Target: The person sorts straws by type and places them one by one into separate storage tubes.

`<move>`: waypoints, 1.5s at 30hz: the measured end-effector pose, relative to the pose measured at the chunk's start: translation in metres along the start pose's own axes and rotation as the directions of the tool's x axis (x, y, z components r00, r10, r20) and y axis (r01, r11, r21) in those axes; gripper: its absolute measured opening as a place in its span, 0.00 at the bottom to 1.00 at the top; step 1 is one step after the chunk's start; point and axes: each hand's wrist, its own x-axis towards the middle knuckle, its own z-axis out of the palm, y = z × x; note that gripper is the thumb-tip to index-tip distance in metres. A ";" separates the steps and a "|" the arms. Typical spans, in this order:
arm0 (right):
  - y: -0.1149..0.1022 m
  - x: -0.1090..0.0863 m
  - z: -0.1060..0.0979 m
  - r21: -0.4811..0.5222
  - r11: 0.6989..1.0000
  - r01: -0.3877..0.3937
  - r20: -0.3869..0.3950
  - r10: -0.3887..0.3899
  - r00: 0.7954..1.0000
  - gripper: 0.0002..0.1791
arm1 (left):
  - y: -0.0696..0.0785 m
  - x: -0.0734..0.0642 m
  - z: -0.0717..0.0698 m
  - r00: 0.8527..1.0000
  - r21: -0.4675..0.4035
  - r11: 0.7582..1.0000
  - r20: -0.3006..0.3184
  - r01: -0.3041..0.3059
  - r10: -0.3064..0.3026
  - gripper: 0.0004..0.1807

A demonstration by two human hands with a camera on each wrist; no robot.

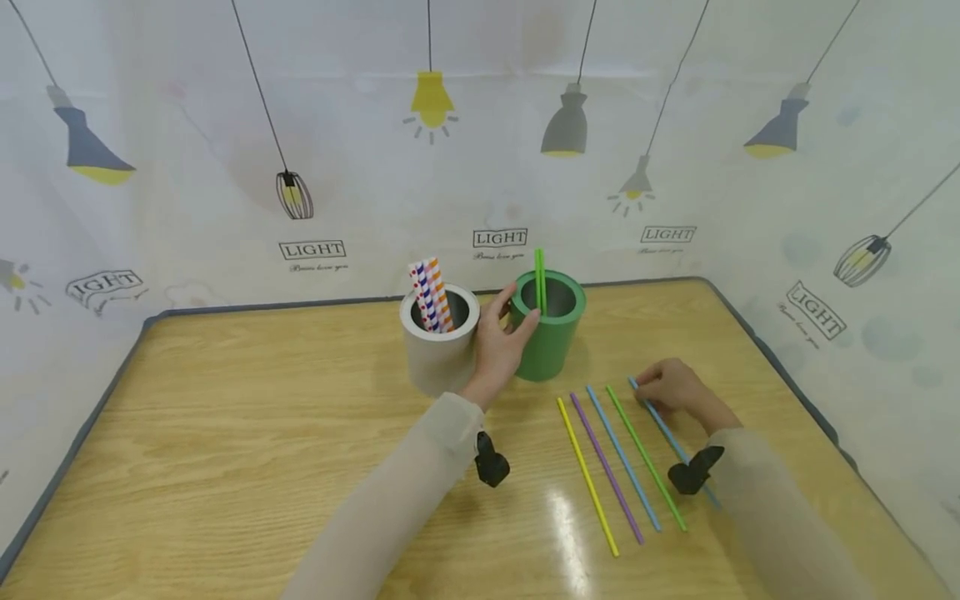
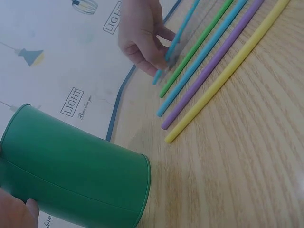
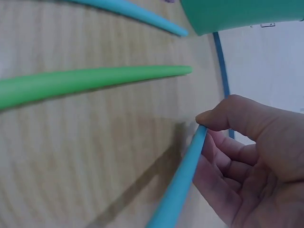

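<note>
With thumb and fingers, my right hand [image 1: 671, 387] pinches the far end of a blue straw [image 3: 178, 190]; in the right wrist view the straw's shadow falls apart from it on the table. My left hand [image 1: 498, 346] grips the left side of a green cup [image 1: 543, 350], thumb on its front near the rim. Two bright green straws [image 1: 540, 283] stand upright in that cup. On the table between the cup and my right forearm lie a yellow straw [image 1: 587, 475], a purple straw [image 1: 606, 467], another blue straw [image 1: 622, 458] and a green straw [image 1: 645, 457], roughly parallel.
Just left of my left hand stands a white cup [image 1: 438, 367] holding several patterned paper straws [image 1: 431, 296]. The wooden table [image 1: 247, 433] has a dark edge. Behind it hangs a white sheet [image 1: 360, 150] printed with lamps.
</note>
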 end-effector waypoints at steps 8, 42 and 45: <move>-0.029 -0.005 -0.025 0.031 0.995 0.091 0.017 -0.092 0.996 0.21 | -0.003 0.000 0.002 1.000 -0.003 1.000 -0.014 -0.017 0.017 0.31; -0.162 0.002 -0.060 0.022 0.922 0.386 -0.351 -0.355 0.867 0.13 | -0.001 -0.001 0.000 1.000 -0.005 1.000 0.002 0.009 -0.009 0.31; -0.173 0.003 -0.063 0.059 0.897 0.438 -0.401 -0.380 0.833 0.13 | 0.000 -0.001 -0.001 1.000 -0.001 1.000 0.000 -0.001 0.001 0.31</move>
